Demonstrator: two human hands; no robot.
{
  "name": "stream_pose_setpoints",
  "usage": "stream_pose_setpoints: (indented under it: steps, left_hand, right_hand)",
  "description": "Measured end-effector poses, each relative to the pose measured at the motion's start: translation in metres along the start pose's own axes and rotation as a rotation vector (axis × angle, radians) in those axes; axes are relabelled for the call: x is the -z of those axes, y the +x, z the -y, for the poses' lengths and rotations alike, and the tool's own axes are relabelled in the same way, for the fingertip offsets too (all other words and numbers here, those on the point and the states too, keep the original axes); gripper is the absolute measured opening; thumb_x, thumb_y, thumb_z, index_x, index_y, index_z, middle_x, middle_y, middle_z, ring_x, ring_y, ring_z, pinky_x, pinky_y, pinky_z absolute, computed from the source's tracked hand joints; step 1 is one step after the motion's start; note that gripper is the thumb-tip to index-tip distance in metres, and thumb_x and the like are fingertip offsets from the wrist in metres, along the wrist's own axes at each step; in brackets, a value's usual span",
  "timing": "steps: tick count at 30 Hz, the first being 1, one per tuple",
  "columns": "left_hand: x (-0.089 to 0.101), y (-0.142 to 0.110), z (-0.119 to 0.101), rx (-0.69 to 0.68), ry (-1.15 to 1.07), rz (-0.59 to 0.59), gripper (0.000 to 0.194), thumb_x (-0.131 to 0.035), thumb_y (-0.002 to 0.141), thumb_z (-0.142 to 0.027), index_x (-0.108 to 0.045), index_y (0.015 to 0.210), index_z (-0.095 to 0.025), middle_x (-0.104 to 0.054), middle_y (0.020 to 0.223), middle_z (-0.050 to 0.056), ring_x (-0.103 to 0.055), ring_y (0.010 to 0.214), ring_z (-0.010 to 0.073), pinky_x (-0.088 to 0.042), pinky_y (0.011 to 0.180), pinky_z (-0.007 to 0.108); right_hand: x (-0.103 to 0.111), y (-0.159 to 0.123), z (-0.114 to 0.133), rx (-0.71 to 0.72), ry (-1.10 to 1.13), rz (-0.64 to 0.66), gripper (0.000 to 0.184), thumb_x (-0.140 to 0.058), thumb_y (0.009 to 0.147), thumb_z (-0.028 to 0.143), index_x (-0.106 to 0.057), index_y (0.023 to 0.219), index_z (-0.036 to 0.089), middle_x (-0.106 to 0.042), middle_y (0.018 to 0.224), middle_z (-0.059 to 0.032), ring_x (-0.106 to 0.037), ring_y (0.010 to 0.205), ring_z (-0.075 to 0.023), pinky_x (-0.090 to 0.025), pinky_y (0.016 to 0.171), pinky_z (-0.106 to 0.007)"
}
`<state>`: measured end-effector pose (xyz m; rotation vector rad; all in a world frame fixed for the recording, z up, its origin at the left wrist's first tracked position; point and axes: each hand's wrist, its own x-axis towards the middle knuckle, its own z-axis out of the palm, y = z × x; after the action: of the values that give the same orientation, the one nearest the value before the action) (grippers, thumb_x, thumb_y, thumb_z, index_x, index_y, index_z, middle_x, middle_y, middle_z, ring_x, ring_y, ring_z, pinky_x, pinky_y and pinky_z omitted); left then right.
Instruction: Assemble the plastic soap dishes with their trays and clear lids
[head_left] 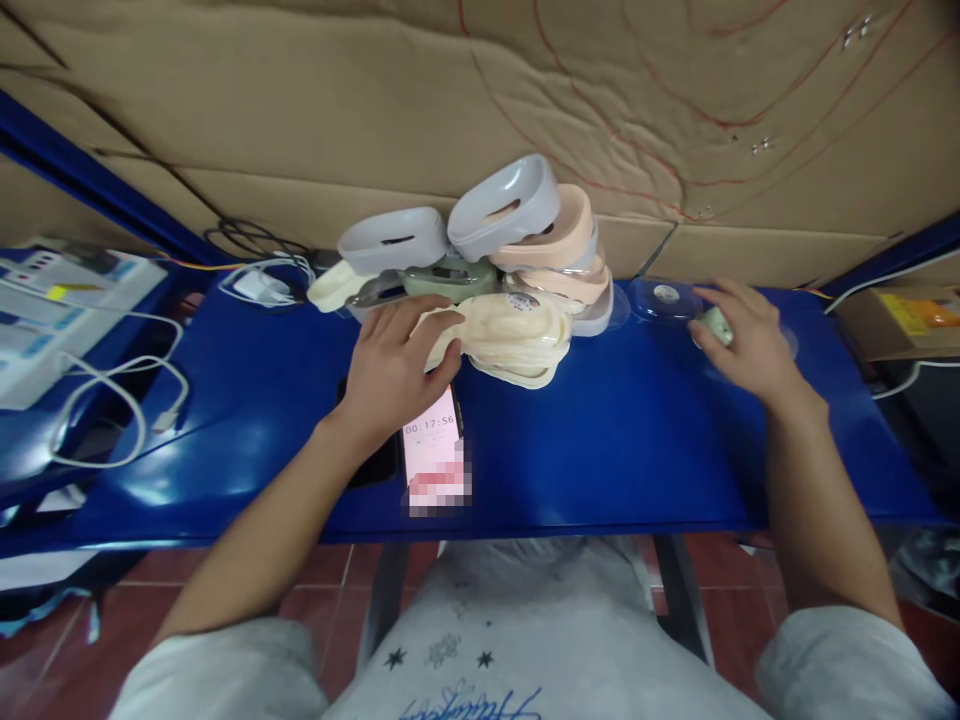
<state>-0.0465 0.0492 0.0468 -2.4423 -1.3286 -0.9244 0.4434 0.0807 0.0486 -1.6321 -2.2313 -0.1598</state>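
My left hand (397,365) has its fingers curled over the left end of a cream soap dish (514,325), thumb underneath. A round sticker shows on its clear cover, and more cream pieces are stacked below it. At the right of the table, my right hand (742,335) closes its thumb and fingers around a small pale green object (716,325), whose kind I cannot make out. Touching or close to those fingers lies a clear plastic cover (664,298) with a white round sticker. Another clear edge shows behind the wrist.
Behind the cream stack are piled grey soap dishes (506,210), peach ones (574,215) and a green one (450,278). A phone with a running timer (431,440) lies by my left forearm. White cables (266,285) lie at left; a cardboard box (911,320) stands at right.
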Motion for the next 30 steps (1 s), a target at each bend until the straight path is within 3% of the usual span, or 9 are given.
stream_pose_setpoints:
  steps: [6, 10, 15, 20, 22, 24, 26, 28, 30]
  left_hand:
    - [-0.008, -0.002, 0.001, -0.002, 0.008, 0.015, 0.025, -0.06, 0.106, -0.028, -0.068, 0.129, -0.022, -0.075, 0.133, 0.012, -0.071, 0.123, 0.0318, -0.053, 0.105, 0.047]
    - [-0.009, -0.001, -0.002, -0.021, 0.01, 0.009, 0.025, -0.06, 0.107, -0.026, -0.069, 0.129, -0.019, -0.075, 0.132, 0.014, -0.072, 0.121, 0.0322, -0.055, 0.102, 0.046]
    - [-0.008, -0.001, -0.003, -0.059, 0.002, -0.041, 0.023, -0.062, 0.106, -0.024, -0.069, 0.127, -0.017, -0.075, 0.13, 0.014, -0.073, 0.12, 0.0317, -0.055, 0.102, 0.045]
    - [-0.01, -0.003, -0.007, -0.109, -0.004, -0.033, 0.021, -0.064, 0.105, -0.022, -0.068, 0.126, -0.018, -0.076, 0.13, 0.014, -0.073, 0.12, 0.0319, -0.056, 0.102, 0.046]
    - [-0.008, -0.002, -0.009, -0.119, -0.009, -0.038, 0.022, -0.065, 0.104, -0.021, -0.067, 0.125, -0.019, -0.075, 0.13, 0.014, -0.074, 0.118, 0.0323, -0.057, 0.101, 0.047]
    - [-0.005, -0.002, -0.012, -0.133, -0.02, -0.064, 0.025, -0.067, 0.103, -0.021, -0.065, 0.128, -0.02, -0.074, 0.131, 0.015, -0.074, 0.117, 0.0321, -0.058, 0.1, 0.048]
    - [-0.001, -0.003, -0.016, -0.157, -0.046, -0.118, 0.035, -0.07, 0.102, -0.022, -0.061, 0.136, -0.022, -0.07, 0.137, 0.016, -0.073, 0.121, 0.0319, -0.06, 0.1, 0.047]
    - [0.005, -0.006, -0.021, -0.212, -0.094, -0.188, 0.045, -0.075, 0.1, -0.027, -0.057, 0.142, -0.026, -0.066, 0.142, 0.016, -0.071, 0.126, 0.0316, -0.061, 0.101, 0.046]
    - [0.011, -0.01, -0.028, -0.297, -0.151, -0.219, 0.05, -0.08, 0.098, -0.032, -0.056, 0.142, -0.03, -0.066, 0.141, 0.014, -0.071, 0.126, 0.0301, -0.062, 0.101, 0.046]
  right_hand:
    - [0.01, 0.063, 0.093, 0.322, 0.189, -0.147, 0.055, -0.061, 0.11, 0.047, -0.053, 0.158, 0.022, -0.049, 0.17, -0.0151, -0.048, 0.158, -0.0337, -0.041, 0.129, -0.058]
    - [0.016, 0.099, 0.14, 0.454, 0.176, -0.126, 0.057, -0.058, 0.111, 0.053, -0.053, 0.158, 0.023, -0.05, 0.17, -0.0127, -0.044, 0.159, -0.0332, -0.035, 0.132, -0.058]
    - [0.009, 0.141, 0.171, 0.505, 0.129, -0.146, 0.052, -0.061, 0.107, 0.054, -0.057, 0.154, 0.032, -0.053, 0.168, -0.0057, -0.045, 0.158, -0.0354, -0.037, 0.128, -0.061]
    - [0.013, 0.178, 0.19, 0.533, 0.01, -0.047, 0.025, -0.059, 0.108, 0.035, -0.073, 0.127, 0.026, -0.077, 0.132, -0.0075, -0.065, 0.132, -0.034, -0.049, 0.113, -0.057]
    - [0.022, 0.175, 0.195, 0.526, -0.01, -0.101, 0.025, -0.056, 0.11, 0.033, -0.074, 0.123, 0.022, -0.078, 0.128, -0.01, -0.067, 0.128, -0.0336, -0.05, 0.108, -0.056]
    - [0.034, 0.155, 0.197, 0.527, 0.013, -0.241, 0.029, -0.053, 0.113, 0.037, -0.074, 0.122, 0.019, -0.077, 0.127, -0.0112, -0.068, 0.126, -0.0327, -0.052, 0.104, -0.054]
    - [0.046, 0.12, 0.195, 0.542, 0.073, -0.38, 0.027, -0.051, 0.115, 0.037, -0.072, 0.124, 0.023, -0.078, 0.124, -0.0091, -0.07, 0.122, -0.0299, -0.053, 0.102, -0.052]
    - [0.052, 0.073, 0.189, 0.548, 0.147, -0.385, 0.023, -0.061, 0.11, 0.031, -0.069, 0.132, 0.034, -0.078, 0.126, -0.0058, -0.07, 0.123, -0.0281, -0.054, 0.104, -0.049]
    - [0.052, 0.022, 0.179, 0.587, 0.236, -0.357, 0.037, -0.075, 0.101, 0.024, -0.068, 0.136, 0.036, -0.079, 0.121, -0.0042, -0.075, 0.115, -0.0282, -0.059, 0.095, -0.048]
